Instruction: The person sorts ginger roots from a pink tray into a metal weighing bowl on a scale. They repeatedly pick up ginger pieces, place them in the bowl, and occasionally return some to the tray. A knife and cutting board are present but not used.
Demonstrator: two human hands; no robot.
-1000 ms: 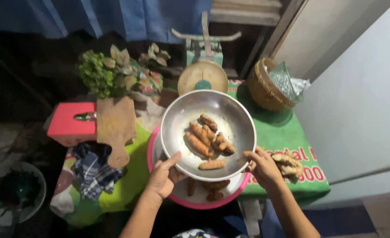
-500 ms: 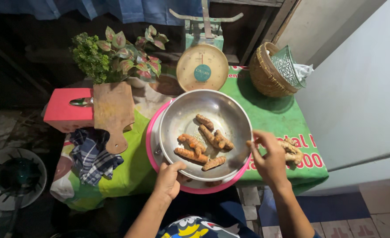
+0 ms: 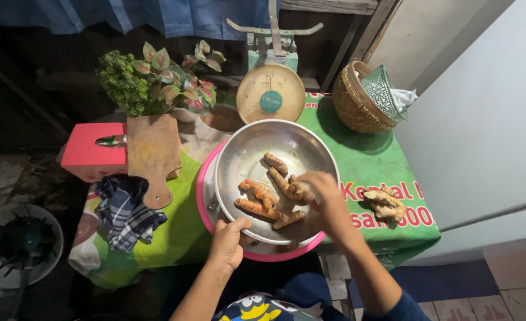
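A round metal bowl [image 3: 257,145] rests tilted over a pink basin [image 3: 204,190] on the covered table. Several orange-brown turmeric roots [image 3: 257,191] lie inside the bowl. My left hand [image 3: 228,239] grips the bowl's near rim, thumb over the edge. My right hand [image 3: 325,199] reaches into the bowl from the right, with its fingers on the roots near the middle; whether it holds one I cannot tell. More roots [image 3: 286,246] show in the basin under the bowl's near edge.
A piece of ginger [image 3: 384,204] lies on the green cloth [image 3: 358,154] at right. Behind stand a kitchen scale [image 3: 270,95], a woven basket [image 3: 358,98] and potted leaves [image 3: 156,77]. A wooden cutting board [image 3: 153,151], pink box [image 3: 90,151] and checked cloth [image 3: 123,211] sit left.
My right hand left the bowl's right rim and moved into the bowl onto the roots. The roots have shifted inside the bowl. The left hand stays on the near rim.
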